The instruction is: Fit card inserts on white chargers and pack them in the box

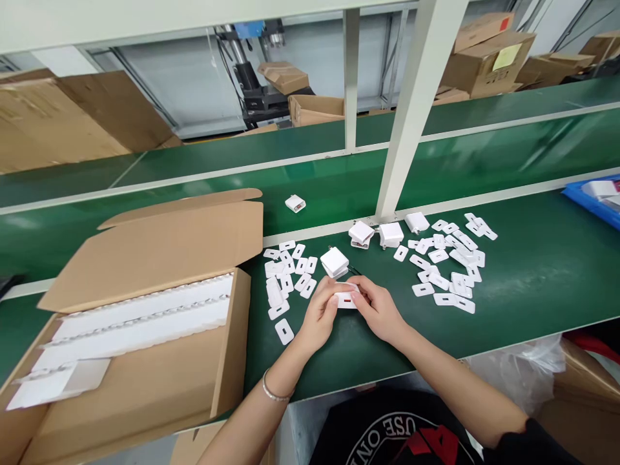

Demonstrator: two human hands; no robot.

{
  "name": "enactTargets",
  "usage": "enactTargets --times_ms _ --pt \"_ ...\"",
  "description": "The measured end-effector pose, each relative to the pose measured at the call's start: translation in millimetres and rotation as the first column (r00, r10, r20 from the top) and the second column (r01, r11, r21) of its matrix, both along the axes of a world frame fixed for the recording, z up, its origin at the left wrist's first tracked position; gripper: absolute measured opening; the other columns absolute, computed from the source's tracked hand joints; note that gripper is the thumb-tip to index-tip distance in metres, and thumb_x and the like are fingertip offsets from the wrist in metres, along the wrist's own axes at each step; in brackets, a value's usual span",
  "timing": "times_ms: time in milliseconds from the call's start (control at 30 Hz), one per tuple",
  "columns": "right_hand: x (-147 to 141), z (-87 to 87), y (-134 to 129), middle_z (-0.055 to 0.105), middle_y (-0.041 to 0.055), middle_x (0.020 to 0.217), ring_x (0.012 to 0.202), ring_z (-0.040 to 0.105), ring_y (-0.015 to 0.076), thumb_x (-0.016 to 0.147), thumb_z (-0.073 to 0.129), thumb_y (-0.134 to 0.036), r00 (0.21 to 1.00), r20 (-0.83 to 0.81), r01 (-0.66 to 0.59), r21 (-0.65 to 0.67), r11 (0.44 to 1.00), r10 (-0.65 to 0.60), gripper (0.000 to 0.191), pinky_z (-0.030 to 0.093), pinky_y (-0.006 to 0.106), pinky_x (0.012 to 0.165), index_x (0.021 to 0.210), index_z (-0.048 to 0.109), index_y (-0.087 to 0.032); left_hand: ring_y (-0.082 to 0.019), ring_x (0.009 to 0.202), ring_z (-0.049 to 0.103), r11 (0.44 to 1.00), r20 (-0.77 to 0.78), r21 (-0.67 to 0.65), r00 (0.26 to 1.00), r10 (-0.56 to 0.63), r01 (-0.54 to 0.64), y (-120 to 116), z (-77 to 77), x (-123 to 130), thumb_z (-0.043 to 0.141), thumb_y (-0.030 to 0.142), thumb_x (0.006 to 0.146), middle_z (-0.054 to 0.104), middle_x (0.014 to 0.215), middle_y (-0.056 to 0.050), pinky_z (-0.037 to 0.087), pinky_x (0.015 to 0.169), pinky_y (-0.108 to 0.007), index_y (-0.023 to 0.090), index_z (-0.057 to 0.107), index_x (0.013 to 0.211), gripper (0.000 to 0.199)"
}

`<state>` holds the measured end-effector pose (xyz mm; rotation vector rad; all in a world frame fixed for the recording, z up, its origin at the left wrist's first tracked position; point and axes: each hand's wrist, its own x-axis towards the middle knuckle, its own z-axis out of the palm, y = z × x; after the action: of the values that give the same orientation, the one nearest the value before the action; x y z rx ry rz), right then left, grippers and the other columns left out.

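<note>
Both of my hands meet over the green bench, holding a white charger [346, 301] between them. Its near face has a slot with something red inside. My left hand [318, 311] grips its left side, and my right hand [378, 311] closes on its right side, thumbs at the near face. Just beyond my fingers lie stacked white chargers [334, 259], with a thin dark object beside them, partly hidden. Small white slotted plates [285, 282] are spread left of my hands, and a larger scatter of white slotted plates [438, 282] lies to the right.
An open cardboard box [231, 352] with rows of white pieces stands at the left. More chargers [390, 234] sit near a white post [407, 116]. One charger [295, 203] lies by the green ledge. A blue tray [588, 201] is at the far right.
</note>
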<state>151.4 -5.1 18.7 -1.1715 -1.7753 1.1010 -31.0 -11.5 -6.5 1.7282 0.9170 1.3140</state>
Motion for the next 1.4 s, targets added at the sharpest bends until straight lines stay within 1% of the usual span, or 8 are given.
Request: enactTargets --times_ms 200,333,467,600,767,900,1167,1400 --pt "2 -3.9 3 0.052 -0.0031 0.072 0.063 0.048 0.0134 0.103 0.051 -0.052 1.0 -0.001 -0.004 0.004 1.0 0.004 0.034 0.038 0.027 0.062 0.112 0.061 -0.02 -0.023 0.102 0.059 1.0 -0.045 -0.008 0.999 -0.012 0.012 0 -0.3 -2 0.039 0.045 0.112 0.062 0.109 -0.009 0.051 0.091 -0.038 0.026 0.073 0.123 0.04" --pt "3 -6.5 7 0.06 0.0049 0.098 0.082 0.057 0.0182 0.106 0.042 -0.054 0.998 -0.012 0.07 0.111 0.991 -0.069 0.045 0.049 0.034 0.08 0.135 0.053 -0.021 -0.024 0.107 0.06 0.998 -0.106 0.024 0.993 0.058 -0.055 3 0.2 -10 0.046 0.045 0.11 0.062 0.114 -0.009 0.05 0.095 -0.039 0.028 0.07 0.131 0.037" --pt "4 -8.1 13 0.059 0.0102 0.11 0.096 0.059 0.0216 0.108 0.036 -0.057 0.99 -0.029 0.137 0.072 0.988 -0.135 0.05 0.051 0.039 0.09 0.137 0.048 -0.019 -0.021 0.093 0.063 0.975 0.104 -0.09 0.971 0.213 -0.204 13 -6.3 -18 0.041 0.053 0.11 0.064 0.114 -0.01 0.055 0.087 -0.038 0.024 0.068 0.129 0.044" --pt "4 -9.0 15 0.058 0.0085 0.107 0.094 0.058 0.0205 0.106 0.039 -0.059 0.986 -0.112 0.131 0.095 0.987 -0.12 0.048 0.051 0.038 0.089 0.132 0.051 -0.02 -0.018 0.08 0.062 0.962 0.243 -0.198 0.941 0.235 -0.189 19 -11.9 -14 0.041 0.057 0.109 0.064 0.107 -0.009 0.058 0.078 -0.037 0.022 0.065 0.128 0.047" --pt "-1 -10.1 10 0.06 0.0065 0.108 0.085 0.057 0.0174 0.104 0.048 -0.059 0.977 -0.19 -0.09 0.036 0.995 0.095 0.056 0.052 0.034 0.079 0.146 0.044 -0.022 -0.021 0.096 0.064 0.974 0.013 -0.009 0.974 0.226 -0.226 7 -6.8 4 0.04 0.047 0.112 0.066 0.119 -0.01 0.054 0.085 -0.035 0.024 0.066 0.129 0.04" --pt "-2 -9.8 7 0.063 0.0073 0.114 0.088 0.059 0.0181 0.105 0.047 -0.059 0.972 -0.219 -0.08 0.046 0.996 0.088 0.049 0.052 0.035 0.083 0.139 0.052 -0.024 -0.023 0.111 0.061 0.973 -0.084 0.169 0.982 0.172 -0.156 -3 -1.2 9 0.038 0.041 0.113 0.063 0.12 -0.009 0.052 0.095 -0.038 0.027 0.064 0.133 0.036" --pt "-1 -7.6 6 0.06 0.0039 0.097 0.078 0.054 0.0167 0.103 0.051 -0.058 0.983 -0.182 -0.03 0.044 0.999 0.037 0.043 0.046 0.031 0.07 0.128 0.057 -0.024 -0.023 0.108 0.059 0.977 -0.186 0.182 0.972 0.145 -0.11 -8 -0.1 6 0.038 0.042 0.112 0.059 0.119 -0.01 0.052 0.092 -0.038 0.027 0.059 0.139 0.037" --pt "-2 -6.2 4 0.062 0.002 0.093 0.076 0.054 0.015 0.104 0.048 -0.058 0.975 -0.202 -0.092 -0.011 0.996 0.088 0.041 0.044 0.029 0.07 0.122 0.058 -0.022 -0.022 0.103 0.058 0.984 -0.071 0.155 0.992 0.101 -0.089 -6 2.3 6 0.044 0.039 0.111 0.062 0.111 -0.007 0.051 0.089 -0.036 0.029 0.068 0.128 0.031"
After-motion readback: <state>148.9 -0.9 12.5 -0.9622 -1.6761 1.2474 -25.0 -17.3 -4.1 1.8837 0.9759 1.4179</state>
